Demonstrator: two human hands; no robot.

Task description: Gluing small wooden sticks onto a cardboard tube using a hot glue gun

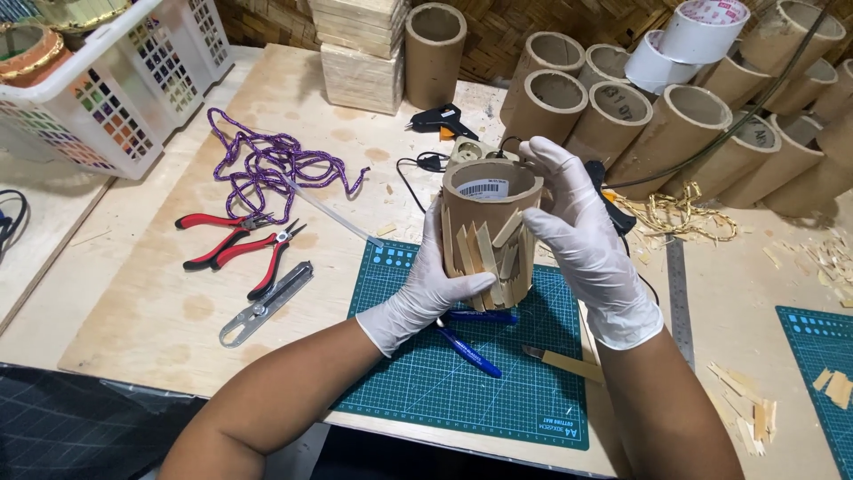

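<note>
Holding the cardboard tube (491, 233) between both gloved hands, I have it nearly upright above the green cutting mat (462, 373), its long axis running almost vertical with the open mouth tipped slightly toward the camera. Thin bamboo slats (484, 258) cover its lower wall, standing roughly along that same axis, some leaning at angles. My left hand (426, 293) wraps the tube low on its left side, fingers curled around the slats and thumb across the front. My right hand (582, 236) is clamped on the right side, fingertips reaching up to the rim. So the tube sits squeezed between the two palms, both hands closed on it.

Under the tube a blue-handled knife (471, 351) lies on the mat, and a wooden-handled blade (564, 363) rests at its right edge. To the left on the plywood are red-handled pliers (235, 249) and purple cord (267, 169). More bare tubes (675, 124) are stacked behind.
</note>
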